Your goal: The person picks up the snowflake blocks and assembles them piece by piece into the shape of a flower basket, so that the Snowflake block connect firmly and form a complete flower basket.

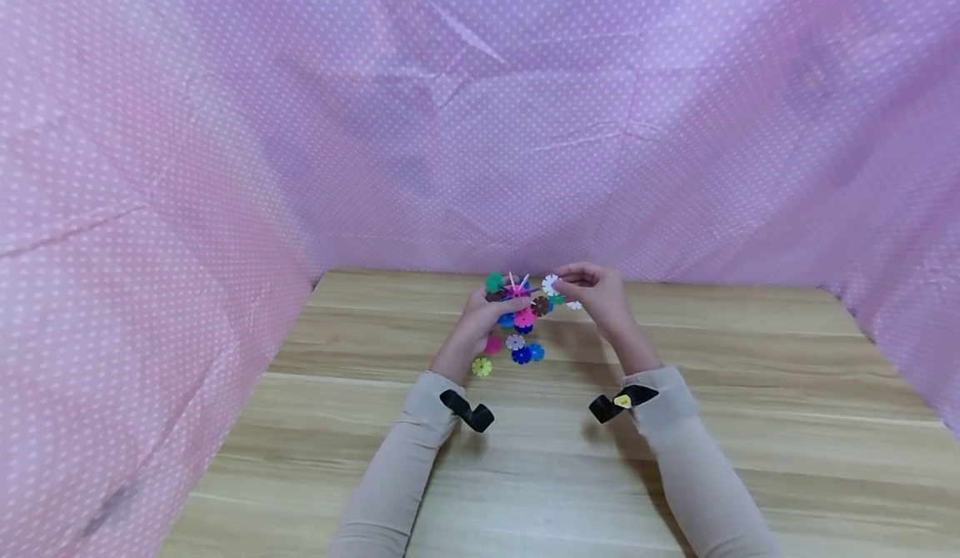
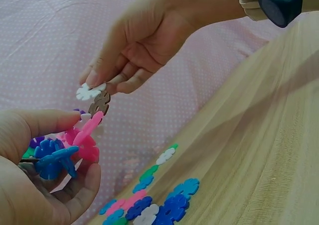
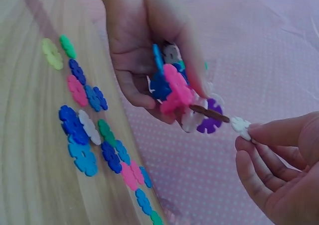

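Note:
My left hand (image 1: 477, 315) grips a cluster of notched plastic snowflake discs (image 2: 82, 140), joined at several angles in pink, blue, purple and other colours. From the cluster a brown disc (image 3: 209, 113) sticks out toward the right. Between thumb and fingertips, my right hand (image 1: 603, 298) pinches a white snowflake disc (image 3: 240, 127) edge-on. That white disc meets the rim of the brown one; whether their notches are locked together I cannot tell. Part of the cluster is hidden by the left fingers and palm.
Loose discs lie flat on the wooden table (image 1: 517, 475) below the hands, among them a yellow one (image 1: 482, 367), a dark blue one (image 3: 72, 125) and a light blue one (image 3: 82, 156). A pink dotted cloth (image 1: 480, 166) hangs behind the table and at both sides.

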Motion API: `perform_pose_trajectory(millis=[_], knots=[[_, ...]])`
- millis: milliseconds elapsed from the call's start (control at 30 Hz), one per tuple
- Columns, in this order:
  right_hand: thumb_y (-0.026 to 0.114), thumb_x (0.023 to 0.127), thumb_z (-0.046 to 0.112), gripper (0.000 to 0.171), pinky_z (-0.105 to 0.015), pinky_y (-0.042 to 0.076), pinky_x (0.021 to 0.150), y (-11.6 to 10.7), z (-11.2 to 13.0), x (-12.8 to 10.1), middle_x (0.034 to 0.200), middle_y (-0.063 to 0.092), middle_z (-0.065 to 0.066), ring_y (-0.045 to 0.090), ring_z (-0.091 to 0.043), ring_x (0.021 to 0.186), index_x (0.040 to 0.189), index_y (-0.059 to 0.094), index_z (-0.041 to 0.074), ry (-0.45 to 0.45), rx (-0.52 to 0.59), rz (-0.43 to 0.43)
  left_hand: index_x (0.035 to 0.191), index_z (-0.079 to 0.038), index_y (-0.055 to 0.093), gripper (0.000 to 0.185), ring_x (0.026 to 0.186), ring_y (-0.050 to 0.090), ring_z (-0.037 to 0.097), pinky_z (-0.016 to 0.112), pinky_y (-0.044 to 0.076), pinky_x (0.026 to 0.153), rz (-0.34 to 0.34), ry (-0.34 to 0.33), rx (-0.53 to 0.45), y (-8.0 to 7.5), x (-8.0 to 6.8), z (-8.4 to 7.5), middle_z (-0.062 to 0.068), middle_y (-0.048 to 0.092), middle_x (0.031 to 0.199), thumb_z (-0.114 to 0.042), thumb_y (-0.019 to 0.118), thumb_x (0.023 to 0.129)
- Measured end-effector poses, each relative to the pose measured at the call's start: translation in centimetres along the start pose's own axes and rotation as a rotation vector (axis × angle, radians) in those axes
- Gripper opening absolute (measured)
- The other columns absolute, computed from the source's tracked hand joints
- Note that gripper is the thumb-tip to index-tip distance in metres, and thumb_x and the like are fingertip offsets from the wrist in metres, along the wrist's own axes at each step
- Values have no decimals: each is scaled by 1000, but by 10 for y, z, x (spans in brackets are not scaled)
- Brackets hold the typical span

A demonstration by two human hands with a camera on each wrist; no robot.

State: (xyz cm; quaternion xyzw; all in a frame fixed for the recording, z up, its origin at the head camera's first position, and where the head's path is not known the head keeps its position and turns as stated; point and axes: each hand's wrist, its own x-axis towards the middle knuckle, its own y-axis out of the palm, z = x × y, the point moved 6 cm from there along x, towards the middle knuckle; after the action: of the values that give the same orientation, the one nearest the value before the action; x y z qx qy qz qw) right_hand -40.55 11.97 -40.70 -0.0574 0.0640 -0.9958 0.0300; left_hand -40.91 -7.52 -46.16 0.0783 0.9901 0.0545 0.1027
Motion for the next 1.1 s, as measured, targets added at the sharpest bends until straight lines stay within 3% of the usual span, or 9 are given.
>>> perform_pose_trajectory(millis=[133,300,533,700,900,1100], knots=[[73,90,-1,28,-19,59,68,3,3,-1,89,73,-2,66,-2,73,114,67,-15,-52,-16,-28,137,-10,60,55,118,62,20,39,49,110,10,4,13,1,1,0,11,65,135,-14,81,86],[73,88,-4,24,-21,60,68,5,5,-2,92,73,-14,66,-4,71,110,69,-14,-87,-65,-39,138,-11,59,56,128,57,26,42,43,115,19,-3,43,2,-1,-1,10,62,138,-18,81,87],[73,88,-3,20,-15,56,64,7,8,-4,96,72,-27,64,-3,70,106,71,-12,-120,-153,-37,144,-12,55,58,129,58,27,41,47,112,48,3,39,6,2,2,11,59,142,-10,77,90],[73,88,-4,17,-13,55,64,9,14,-7,95,72,-30,62,-3,70,103,72,-12,-166,-208,-43,147,-11,52,63,131,56,28,42,44,114,51,4,42,7,0,2,11,59,143,-13,77,90],[74,87,-5,15,-14,55,63,10,17,-10,92,74,-28,64,-3,68,100,74,-10,-193,-253,-36,142,-14,58,55,127,59,27,42,47,112,55,5,47,10,-3,2,11,61,139,-14,78,90],[75,87,-4,14,-20,58,62,10,18,-11,93,75,-27,68,-12,68,101,75,-8,-200,-273,-26,139,-19,60,51,126,59,26,43,46,112,55,9,77,11,-5,1,9,61,139,-23,78,91]])
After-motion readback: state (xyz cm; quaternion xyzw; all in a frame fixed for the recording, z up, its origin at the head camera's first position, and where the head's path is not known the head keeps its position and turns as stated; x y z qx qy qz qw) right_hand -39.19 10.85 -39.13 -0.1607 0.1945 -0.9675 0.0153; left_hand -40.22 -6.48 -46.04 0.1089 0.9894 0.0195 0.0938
